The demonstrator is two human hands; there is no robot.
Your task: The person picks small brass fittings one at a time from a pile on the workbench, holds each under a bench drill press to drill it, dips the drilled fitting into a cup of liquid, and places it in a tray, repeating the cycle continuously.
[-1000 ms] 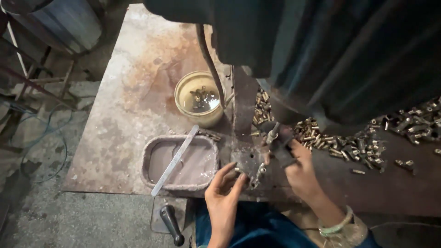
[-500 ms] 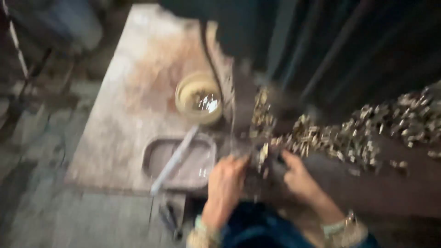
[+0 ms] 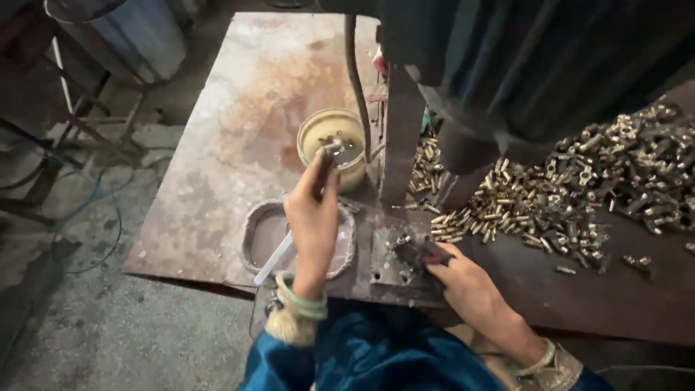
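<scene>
My left hand (image 3: 313,211) is raised above a yellow bowl (image 3: 316,136) of liquid and pinches a small metal part (image 3: 330,151) at its fingertips. My right hand (image 3: 463,281) rests on the machine's base plate (image 3: 385,266), its fingers closed on a small dark part (image 3: 418,253) held against the plate. A big heap of small brass parts (image 3: 550,195) lies just right of the hand. The machine's upright column (image 3: 402,137) stands between my two hands.
An oval metal tray (image 3: 255,230) with a white stick (image 3: 274,259) in it sits under my left wrist. The rusty metal tabletop (image 3: 239,101) stretches left and back. A dark machine body (image 3: 521,58) overhangs the top right. A barrel (image 3: 134,32) stands on the floor at far left.
My left hand rose from the base plate to above the yellow bowl, carrying a small part. My right hand stayed at the plate. The view moved closer.
</scene>
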